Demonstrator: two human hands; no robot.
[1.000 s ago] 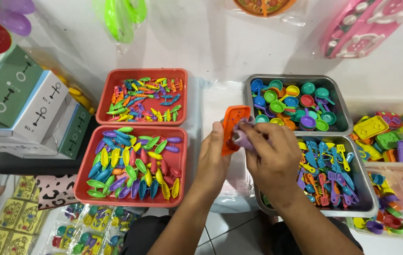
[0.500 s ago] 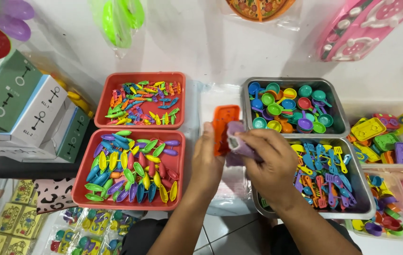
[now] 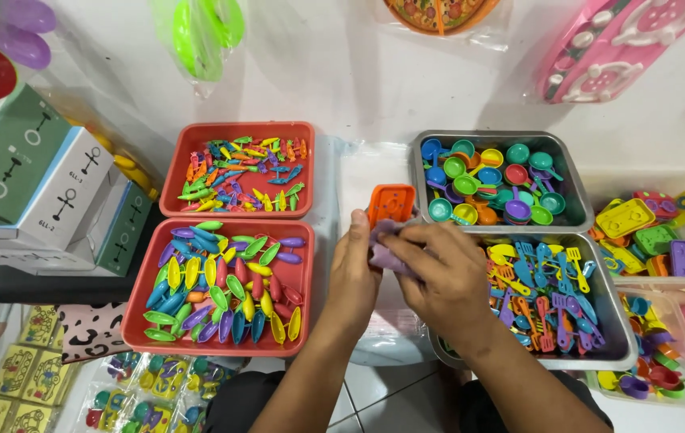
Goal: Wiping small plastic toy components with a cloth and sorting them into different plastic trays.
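At the centre of the frame, my left hand (image 3: 354, 269) gripped an orange toy piece (image 3: 391, 204) while my right hand (image 3: 439, 277) pinched a purple toy piece (image 3: 383, 255) against it. Red trays (image 3: 222, 337) lay left, steel trays (image 3: 591, 353) right.

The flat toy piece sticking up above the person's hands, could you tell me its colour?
Orange toy piece, in the head view.

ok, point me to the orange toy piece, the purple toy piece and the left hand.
orange toy piece (image 3: 391, 203), head view, on its flat face above the fingers.
purple toy piece (image 3: 383, 255), head view, on the part showing between both hands.
left hand (image 3: 356, 277), head view, on its back.
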